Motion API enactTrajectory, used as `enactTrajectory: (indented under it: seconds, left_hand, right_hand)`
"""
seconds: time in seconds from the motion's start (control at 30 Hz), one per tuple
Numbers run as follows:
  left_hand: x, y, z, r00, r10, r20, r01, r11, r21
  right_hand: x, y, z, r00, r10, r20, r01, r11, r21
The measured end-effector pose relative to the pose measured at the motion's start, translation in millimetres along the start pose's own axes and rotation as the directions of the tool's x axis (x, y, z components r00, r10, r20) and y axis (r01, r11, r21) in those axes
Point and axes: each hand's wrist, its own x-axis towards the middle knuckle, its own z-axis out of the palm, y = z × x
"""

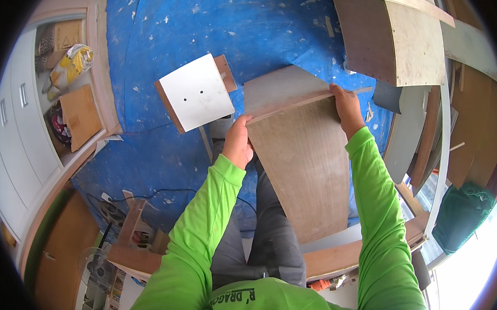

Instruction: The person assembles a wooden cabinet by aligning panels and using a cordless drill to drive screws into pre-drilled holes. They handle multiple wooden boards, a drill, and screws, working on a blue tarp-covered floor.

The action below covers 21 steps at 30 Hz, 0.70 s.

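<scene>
In front of me is a plywood box [306,168], tilted, with a long wood-grained face toward me and a greyer face beyond a pale edge. My left hand [239,143] is closed on its left corner, thumb along the edge. At the opposite corner, my right hand [347,110] grips the same edge. The fingers of both hands are partly hidden by the wood. Left of the box, a white board with two dark holes [198,92] lies on top of brown wood pieces.
A paint-spotted blue sheet [153,40] covers the floor. A larger plywood cabinet [397,45] stands at the far right, with several leaning boards [407,134] beside it. White cabinets [26,106] and a cardboard piece [79,117] are on the left. A black cable [172,190] crosses the sheet.
</scene>
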Motion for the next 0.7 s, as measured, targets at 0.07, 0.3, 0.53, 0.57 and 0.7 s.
enactTrajectory:
  seconds: [0.07,0.3,0.53,0.57,0.7]
  left_hand:
    - [-1,2,4,1.0,0.015,-0.017,-0.015,1.0,0.002]
    - [-9,3,10,0.996,0.075,-0.053,-0.075,0.997,-0.007]
    - [-1,-8,5,0.996,0.09,-0.007,-0.09,0.99,-0.104]
    - [-3,-6,7,0.997,0.077,0.003,-0.076,0.989,-0.123]
    - [-6,-5,8,0.998,0.061,0.01,-0.059,0.988,-0.14]
  right_hand:
    - [4,6,-4,0.995,-0.105,0.002,0.105,0.992,-0.067]
    - [-1,-6,1,0.999,0.045,-0.007,-0.045,0.999,0.014]
    - [8,9,-3,0.981,-0.193,-0.001,0.19,0.967,-0.172]
    - [9,10,-3,0.987,-0.159,-0.027,0.153,0.978,-0.143]
    - [5,1,2,0.99,-0.067,-0.122,0.06,0.996,-0.061]
